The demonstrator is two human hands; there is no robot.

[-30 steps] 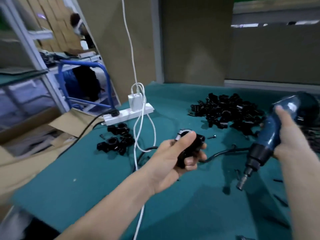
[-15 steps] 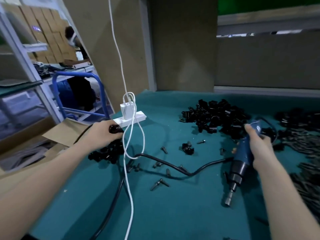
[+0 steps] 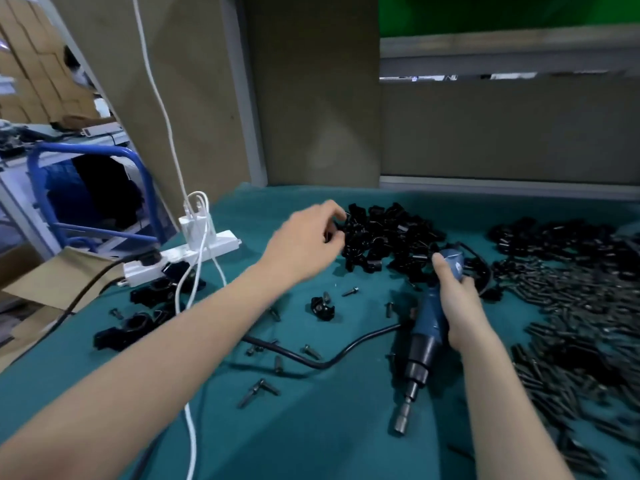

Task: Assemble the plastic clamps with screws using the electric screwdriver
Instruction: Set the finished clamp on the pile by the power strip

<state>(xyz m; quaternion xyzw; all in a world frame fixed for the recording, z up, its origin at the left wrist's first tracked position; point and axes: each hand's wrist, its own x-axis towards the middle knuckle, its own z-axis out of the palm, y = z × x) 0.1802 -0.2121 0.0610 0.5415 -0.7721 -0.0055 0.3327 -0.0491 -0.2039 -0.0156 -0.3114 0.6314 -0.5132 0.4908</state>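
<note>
A heap of black plastic clamp parts (image 3: 384, 233) lies at the middle back of the green table (image 3: 322, 434). My left hand (image 3: 304, 244) reaches its left edge, fingers curled among the outermost parts; blur hides whether it grips one. My right hand (image 3: 457, 303) grips the blue electric screwdriver (image 3: 427, 327), which slants down with its bit (image 3: 401, 422) close to the cloth. One clamp part (image 3: 322, 307) lies alone in the middle. Loose screws (image 3: 258, 391) are scattered in front of it. Assembled clamps (image 3: 128, 329) sit at the left.
A white power strip (image 3: 162, 266) with a charger and a white cable (image 3: 190, 403) stands at the left. The screwdriver's black cord (image 3: 311, 358) curves across the middle. Dark screws (image 3: 575, 327) cover the right side. A cardboard wall rises behind.
My left hand has let go of the clamp at the left group and swung right to the heap of clamp parts. My right hand still holds the screwdriver in much the same place.
</note>
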